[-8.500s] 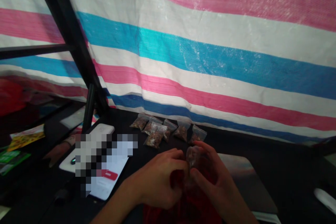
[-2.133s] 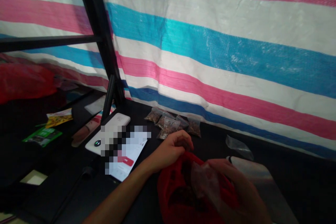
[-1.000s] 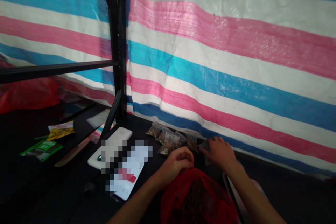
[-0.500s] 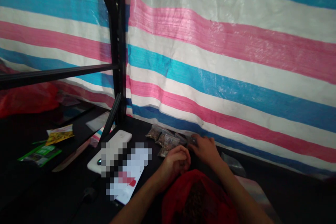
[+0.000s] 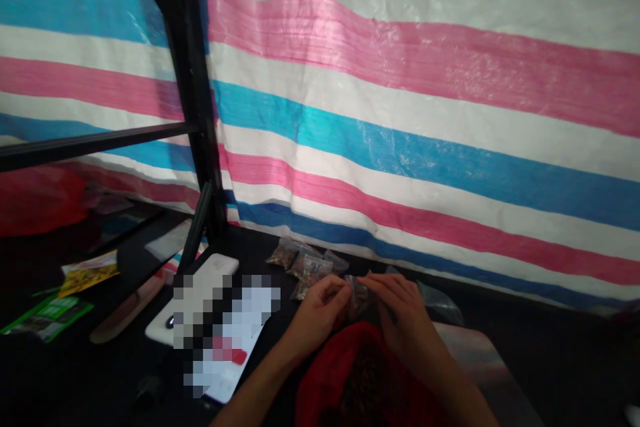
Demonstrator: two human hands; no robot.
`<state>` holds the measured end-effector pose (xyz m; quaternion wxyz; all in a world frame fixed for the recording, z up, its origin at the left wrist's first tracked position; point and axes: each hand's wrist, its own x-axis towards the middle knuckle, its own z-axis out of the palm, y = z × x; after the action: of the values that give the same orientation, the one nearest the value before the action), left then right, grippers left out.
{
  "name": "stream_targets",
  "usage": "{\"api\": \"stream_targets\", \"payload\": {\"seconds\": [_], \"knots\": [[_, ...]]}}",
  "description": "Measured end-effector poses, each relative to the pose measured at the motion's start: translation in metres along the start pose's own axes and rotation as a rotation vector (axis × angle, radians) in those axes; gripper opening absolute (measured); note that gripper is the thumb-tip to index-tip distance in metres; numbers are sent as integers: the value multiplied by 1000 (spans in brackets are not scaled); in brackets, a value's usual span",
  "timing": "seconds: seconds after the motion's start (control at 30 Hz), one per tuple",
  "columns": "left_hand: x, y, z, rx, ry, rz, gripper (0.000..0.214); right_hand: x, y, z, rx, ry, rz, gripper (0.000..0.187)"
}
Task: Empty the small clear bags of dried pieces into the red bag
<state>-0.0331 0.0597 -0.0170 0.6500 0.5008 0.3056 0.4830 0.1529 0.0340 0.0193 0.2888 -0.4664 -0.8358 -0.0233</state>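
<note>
A small clear zip bag point(image 5: 358, 297) with brown bits in it is between my two hands. My left hand point(image 5: 320, 310) is closed, its thumb and finger pinching the bag's left edge. My right hand point(image 5: 404, 303) is on the bag's other side, fingers bent over its top edge; its thumb is partly hidden. Just below them stands an open red plastic bag point(image 5: 313, 380) holding a heap of dark brown loose bits point(image 5: 363, 377). Several filled small zip bags point(image 5: 307, 263) lie together beyond my left hand.
Left of my arm lie a phone with a lit screen point(image 5: 225, 373) and a white power bank-like slab point(image 5: 220, 265). A clear plastic bag point(image 5: 440, 303) lies right of my hand. A black metal post point(image 5: 193, 107) rises at left before striped sheeting point(image 5: 400, 93). Green point(image 5: 53, 313) and yellow packets point(image 5: 93, 272) lie far left.
My right hand has come back from the far side of the table toward my left hand. The small zip bag now sits upright between both hands. The view has shifted slightly right.
</note>
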Motion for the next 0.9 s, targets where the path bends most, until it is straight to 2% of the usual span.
{"api": "stream_targets", "payload": {"seconds": [0.07,0.13,0.23,0.37,0.43,0.5,0.57,0.67,0.77,0.83,0.9], "knots": [[-1,1,1,-5,-15,3,46,-5,-5,2,38,63,30,50],[-3,2,2,-13,-44,2,41,-7,-13,2,72,102,98,41],[-5,5,4,-4,-80,1,38,-6,-25,0,87,75,190,22],[-6,12,5,46,-53,19,35,-2,-29,-4,126,68,267,7],[-7,18,5,32,-40,37,33,-1,-28,-7,168,104,363,11],[-8,23,5,-4,-43,72,32,-1,-28,-10,262,113,490,26],[-10,27,5,-16,-68,95,30,1,-29,-11,430,78,593,46],[-13,29,7,18,-139,89,31,3,-30,-11,698,36,682,58],[-16,29,5,60,-197,85,32,3,-29,-13,813,75,732,67],[-18,32,0,119,-220,67,33,-3,-28,-17,793,120,714,68],[-19,36,-7,213,-303,-23,40,-11,-30,-23,745,151,675,65]]}}
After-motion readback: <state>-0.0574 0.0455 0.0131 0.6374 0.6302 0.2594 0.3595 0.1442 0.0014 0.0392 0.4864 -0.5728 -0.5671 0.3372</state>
